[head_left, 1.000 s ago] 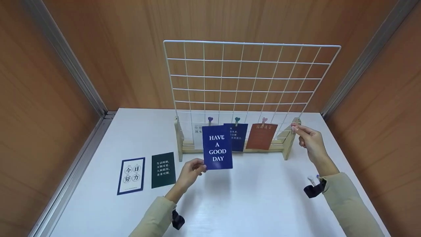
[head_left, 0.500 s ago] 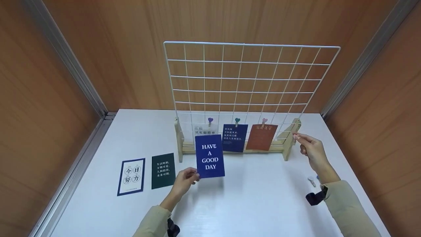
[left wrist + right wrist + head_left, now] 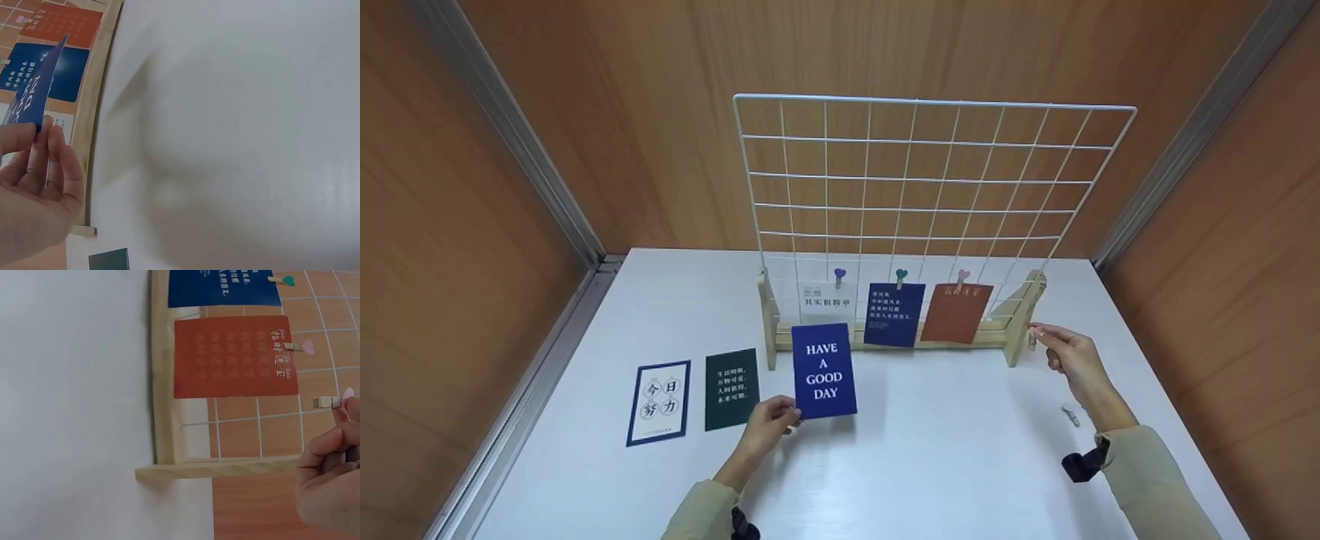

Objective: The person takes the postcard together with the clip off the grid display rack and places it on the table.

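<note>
Pinched between your left thumb and fingers is the lower left corner of a dark blue rectangular paper card (image 3: pixel 823 371) lettered HAVE A GOOD DAY in white. Your left hand (image 3: pixel 767 427) holds it off the white table (image 3: pixel 930 465), face toward you and slightly tilted, in front of the display stand. Your right hand (image 3: pixel 1076 364) pinches a small wooden clothespin with a pink heart (image 3: pixel 329 402) by its heart end, just beside the stand's right foot; whether they touch, you cannot tell from these views.

From the head view, your card blocks part of the pale wooden stand (image 3: pixel 1018 322) along its bottom rail, and the lower edge of a white card with dark print (image 3: pixel 825 304). That one hangs on the white wire grid (image 3: pixel 934 100) from a purple-heart clip (image 3: pixel 840 274). To its right hang a navy card with white characters (image 3: pixel 895 315) and a rust-red card (image 3: pixel 957 315), under green and pink hearts.

Flat on the table, left of your left hand, lie a dark green card (image 3: pixel 732 390) and, farther left, a blue-bordered white card (image 3: pixel 658 401). Another clothespin (image 3: pixel 1071 415) lies near your right wrist. Wood-grain panels (image 3: pixel 960 45) enclose the table's back and sides.
</note>
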`<move>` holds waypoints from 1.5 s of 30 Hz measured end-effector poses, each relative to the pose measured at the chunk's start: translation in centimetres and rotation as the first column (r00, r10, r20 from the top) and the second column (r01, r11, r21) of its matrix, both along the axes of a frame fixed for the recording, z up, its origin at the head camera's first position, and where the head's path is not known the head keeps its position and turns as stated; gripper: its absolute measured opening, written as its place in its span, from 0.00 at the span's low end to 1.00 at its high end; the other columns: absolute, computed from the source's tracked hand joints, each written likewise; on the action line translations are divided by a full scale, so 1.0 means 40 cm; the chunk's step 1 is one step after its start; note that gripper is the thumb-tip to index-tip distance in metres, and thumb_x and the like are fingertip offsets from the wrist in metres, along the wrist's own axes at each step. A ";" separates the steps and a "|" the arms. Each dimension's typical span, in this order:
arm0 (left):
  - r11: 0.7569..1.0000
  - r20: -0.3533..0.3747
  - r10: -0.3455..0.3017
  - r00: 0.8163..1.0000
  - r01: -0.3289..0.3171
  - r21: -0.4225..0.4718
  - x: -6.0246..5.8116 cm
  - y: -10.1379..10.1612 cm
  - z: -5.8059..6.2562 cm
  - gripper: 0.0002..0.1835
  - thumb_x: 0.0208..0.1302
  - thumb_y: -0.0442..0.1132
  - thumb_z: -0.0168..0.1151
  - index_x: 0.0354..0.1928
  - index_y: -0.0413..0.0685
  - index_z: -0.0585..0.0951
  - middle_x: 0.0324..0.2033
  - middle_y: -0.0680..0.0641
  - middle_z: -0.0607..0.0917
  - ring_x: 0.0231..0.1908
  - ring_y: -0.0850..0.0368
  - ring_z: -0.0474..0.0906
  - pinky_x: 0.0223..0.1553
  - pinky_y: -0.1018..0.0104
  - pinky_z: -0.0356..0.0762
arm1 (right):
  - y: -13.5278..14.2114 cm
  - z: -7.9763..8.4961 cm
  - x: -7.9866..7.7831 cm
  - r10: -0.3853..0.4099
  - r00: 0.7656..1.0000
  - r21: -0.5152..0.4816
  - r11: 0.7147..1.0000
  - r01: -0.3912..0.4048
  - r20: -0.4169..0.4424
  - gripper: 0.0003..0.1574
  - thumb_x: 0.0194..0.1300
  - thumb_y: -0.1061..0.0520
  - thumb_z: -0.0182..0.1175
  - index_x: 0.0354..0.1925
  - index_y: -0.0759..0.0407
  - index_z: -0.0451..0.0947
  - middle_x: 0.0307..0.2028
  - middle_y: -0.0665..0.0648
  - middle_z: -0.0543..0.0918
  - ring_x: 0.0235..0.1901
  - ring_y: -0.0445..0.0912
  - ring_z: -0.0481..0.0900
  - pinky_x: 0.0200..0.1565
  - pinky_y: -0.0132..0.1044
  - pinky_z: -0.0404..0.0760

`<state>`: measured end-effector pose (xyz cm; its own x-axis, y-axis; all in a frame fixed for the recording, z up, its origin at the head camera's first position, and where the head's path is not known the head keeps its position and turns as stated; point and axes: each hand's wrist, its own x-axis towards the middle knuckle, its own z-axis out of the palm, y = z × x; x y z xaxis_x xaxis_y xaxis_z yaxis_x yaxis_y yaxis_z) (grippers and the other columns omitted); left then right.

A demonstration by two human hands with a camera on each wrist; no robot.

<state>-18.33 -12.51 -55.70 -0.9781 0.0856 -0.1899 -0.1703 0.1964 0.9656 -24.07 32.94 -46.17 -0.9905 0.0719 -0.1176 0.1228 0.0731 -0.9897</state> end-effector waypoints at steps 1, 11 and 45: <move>1.000 0.002 0.005 1.000 -0.005 -0.008 0.001 -0.004 -0.003 0.07 0.59 0.31 0.52 0.37 0.32 0.75 0.27 0.46 0.80 0.29 0.56 0.75 0.33 0.61 0.74 | 0.003 -0.004 0.001 0.002 1.000 0.002 1.000 -0.002 0.004 0.13 0.59 0.51 0.58 0.41 0.55 0.79 0.28 0.45 0.78 0.14 0.35 0.62 0.18 0.26 0.63; 0.998 0.074 0.050 0.996 -0.048 -0.032 0.013 -0.034 -0.030 0.10 0.60 0.31 0.52 0.40 0.30 0.73 0.29 0.45 0.79 0.33 0.52 0.74 0.36 0.61 0.74 | 0.029 -0.040 0.007 0.026 0.999 0.072 0.997 -0.028 0.031 0.24 0.58 0.49 0.58 0.47 0.65 0.75 0.27 0.45 0.75 0.15 0.35 0.62 0.19 0.26 0.64; 0.986 0.148 0.090 0.985 -0.067 -0.152 0.020 -0.062 -0.065 0.08 0.59 0.29 0.50 0.38 0.30 0.74 0.26 0.45 0.77 0.26 0.56 0.71 0.27 0.64 0.71 | 0.136 -0.227 0.047 -0.033 0.968 0.273 0.961 -0.038 0.249 0.26 0.59 0.50 0.57 0.50 0.67 0.72 0.29 0.47 0.77 0.18 0.38 0.64 0.20 0.29 0.66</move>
